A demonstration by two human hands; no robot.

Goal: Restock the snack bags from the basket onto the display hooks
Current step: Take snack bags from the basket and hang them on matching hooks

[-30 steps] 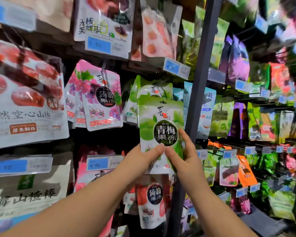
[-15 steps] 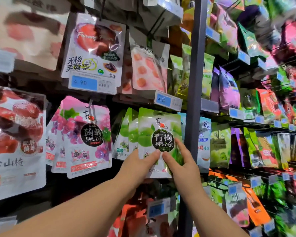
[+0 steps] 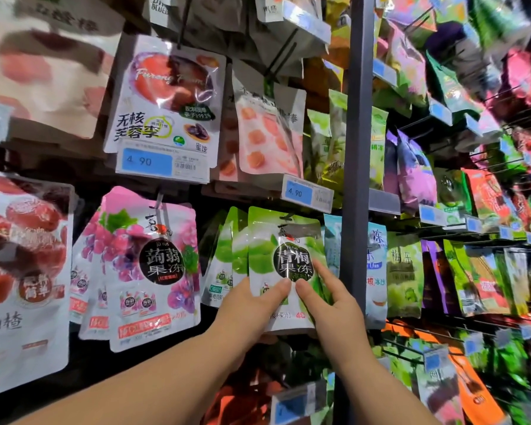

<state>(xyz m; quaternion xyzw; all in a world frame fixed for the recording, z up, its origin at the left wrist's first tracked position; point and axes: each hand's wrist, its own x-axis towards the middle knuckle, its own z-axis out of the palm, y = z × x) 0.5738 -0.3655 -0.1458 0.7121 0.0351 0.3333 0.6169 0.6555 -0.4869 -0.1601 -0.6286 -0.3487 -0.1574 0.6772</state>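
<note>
A green and white snack bag (image 3: 284, 259) with a black round label hangs in front of several like green bags (image 3: 227, 256) on a display hook. My left hand (image 3: 252, 305) grips its lower left, thumb on the front. My right hand (image 3: 331, 305) pinches its lower right edge, thumb on the front and index finger along the side. The hook itself is hidden behind the bag top. The basket is out of view.
A pink grape jelly bag (image 3: 147, 265) hangs to the left. Blue price tags (image 3: 161, 162) and plum bags hang above. A grey upright post (image 3: 357, 179) stands just right of my hands. Rows of bags on hooks fill the right side.
The view has tilted up, so the shelf sits lower in frame. Both hands have carried the green bag up and back against the row of green bags.
</note>
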